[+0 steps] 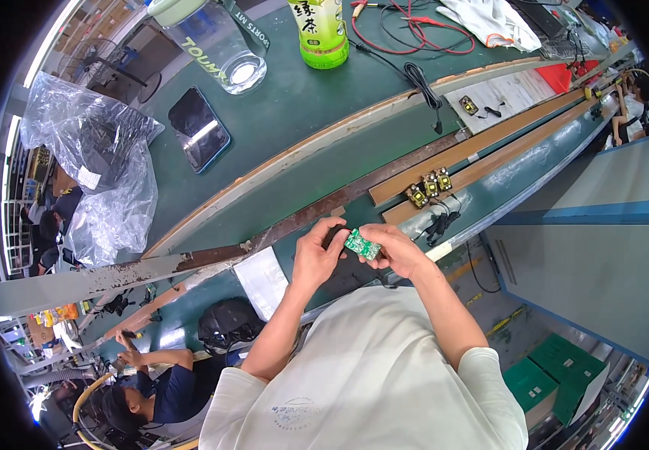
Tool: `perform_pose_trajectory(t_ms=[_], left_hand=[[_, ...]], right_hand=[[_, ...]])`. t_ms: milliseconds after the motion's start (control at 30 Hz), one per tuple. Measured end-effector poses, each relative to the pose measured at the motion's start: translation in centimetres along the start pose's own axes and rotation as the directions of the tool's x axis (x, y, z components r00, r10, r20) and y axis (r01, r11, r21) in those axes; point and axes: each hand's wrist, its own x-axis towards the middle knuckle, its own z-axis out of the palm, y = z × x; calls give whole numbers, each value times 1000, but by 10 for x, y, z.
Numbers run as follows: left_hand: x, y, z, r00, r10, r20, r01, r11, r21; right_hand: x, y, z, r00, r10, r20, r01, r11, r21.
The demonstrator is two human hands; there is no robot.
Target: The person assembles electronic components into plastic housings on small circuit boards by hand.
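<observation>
In front of my chest, a small green circuit board (pixel 362 244) faces up with its solder side showing. My right hand (pixel 401 251) is closed on its right end, thumb on top. My left hand (pixel 314 253) is closed round a small black piece (pixel 331 237) at the board's left edge; its exact kind is mostly hidden by the fingers. Just beyond my right hand, several small boards with yellow parts (pixel 430 184) sit at the wooden rail, their black cables (pixel 440 225) bunched beside them.
A wooden rail (pixel 459 166) runs along the green bench. On the upper shelf lie a phone (pixel 198 129), clear plastic bag (pixel 110 169), water bottle (pixel 223 56), green drink bottle (pixel 320 37) and red test leads (pixel 414 45). At left, a black bag (pixel 228 324) lies near a co-worker (pixel 163 390).
</observation>
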Motion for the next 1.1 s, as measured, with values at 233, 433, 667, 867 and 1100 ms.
perform_pose_trajectory(t_ms=[233,433,667,867,1100], left_hand=[[3,5,-8,929,369,-40,-332,874,355],[2,11,-2,967,202,-153,-152,945,288],[-8,-2,0,997,35,66,-18,971,-237],[-6,-7,27,998,68,-16,-65,822,-566],[5,-37,56,994,-41,100,97,741,-664]], right_hand=[[0,5,19,990,-41,-136,4,966,-258],[5,4,51,698,-676,-238,340,604,-721],[10,4,48,619,-751,-230,312,504,-805],[-6,13,44,538,-842,-46,281,230,-932],[-9,34,-5,889,-353,-291,251,908,-335]])
